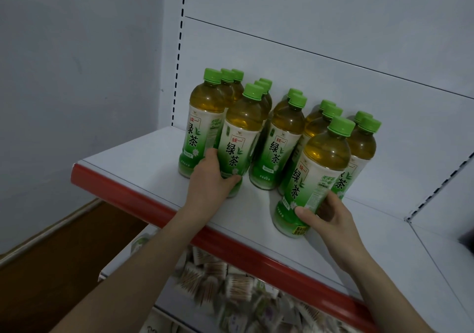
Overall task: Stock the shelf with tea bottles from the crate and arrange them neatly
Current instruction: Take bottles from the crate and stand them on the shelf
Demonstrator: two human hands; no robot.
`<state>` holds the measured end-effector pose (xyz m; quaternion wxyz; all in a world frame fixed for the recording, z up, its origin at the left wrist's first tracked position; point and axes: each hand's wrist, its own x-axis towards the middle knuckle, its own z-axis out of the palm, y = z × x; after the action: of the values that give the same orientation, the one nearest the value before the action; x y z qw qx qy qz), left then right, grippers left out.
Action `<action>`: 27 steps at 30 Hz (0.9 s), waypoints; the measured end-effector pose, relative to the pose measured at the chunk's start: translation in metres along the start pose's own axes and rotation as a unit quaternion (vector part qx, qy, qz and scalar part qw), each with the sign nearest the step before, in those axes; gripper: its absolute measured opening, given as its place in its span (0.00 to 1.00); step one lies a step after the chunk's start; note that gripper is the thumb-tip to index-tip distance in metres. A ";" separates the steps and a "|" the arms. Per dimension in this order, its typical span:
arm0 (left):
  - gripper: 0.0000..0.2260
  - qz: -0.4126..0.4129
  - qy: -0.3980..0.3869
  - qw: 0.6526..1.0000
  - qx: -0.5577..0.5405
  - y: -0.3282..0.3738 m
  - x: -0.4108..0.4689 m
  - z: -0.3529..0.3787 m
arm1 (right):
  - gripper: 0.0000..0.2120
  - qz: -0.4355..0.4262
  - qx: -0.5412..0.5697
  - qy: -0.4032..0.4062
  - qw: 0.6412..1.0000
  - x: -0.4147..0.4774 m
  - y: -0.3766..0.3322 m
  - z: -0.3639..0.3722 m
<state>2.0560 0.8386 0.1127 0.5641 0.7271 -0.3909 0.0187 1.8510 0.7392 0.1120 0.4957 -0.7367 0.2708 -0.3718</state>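
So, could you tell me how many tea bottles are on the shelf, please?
13 bottles, in five front-to-back rows: left to right three, three, two, three, two. The left hand grips the second row's front bottle, the right hand the fourth's. Others may be hidden.

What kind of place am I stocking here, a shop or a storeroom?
Probably a retail shop aisle. A white metal shelf with a red front strip carries identical green-capped plastic tea bottles faced label-out, and blurred small packets lie underneath.
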 end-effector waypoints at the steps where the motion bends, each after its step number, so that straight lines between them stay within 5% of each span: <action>1: 0.22 0.000 0.003 1.000 -0.003 -0.001 0.001 0.001 | 0.22 0.001 0.002 -0.001 1.000 0.000 0.000 0.000; 10: 0.25 0.000 0.001 0.998 0.059 -0.008 0.005 0.004 | 0.21 -0.004 -0.041 0.013 0.999 -0.003 -0.003 -0.001; 14: 0.24 0.075 0.072 0.991 0.089 -0.003 -0.010 -0.003 | 0.21 -0.006 -0.020 0.013 1.000 -0.001 -0.004 -0.004; 17: 0.23 0.076 -0.071 0.995 -0.004 0.003 -0.024 -0.003 | 0.25 0.000 0.033 -0.019 0.999 0.001 -0.008 -0.002; 21: 0.31 0.001 -0.342 0.933 -0.111 0.011 -0.031 -0.002 | 0.40 0.034 0.142 -0.066 0.987 0.005 -0.014 0.009; 24: 0.23 0.020 -0.359 0.908 -0.213 0.014 -0.029 -0.006 | 0.42 0.043 0.183 -0.106 0.977 0.009 -0.025 0.013; 27: 0.27 0.036 -0.287 0.934 -0.210 0.012 -0.031 -0.002 | 0.40 0.058 0.147 -0.131 0.979 0.012 -0.040 0.015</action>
<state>2.0280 0.8564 0.1087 0.5667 0.5516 -0.5574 -0.2528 1.8712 0.7520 0.1492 0.6503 -0.6812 0.1885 -0.2785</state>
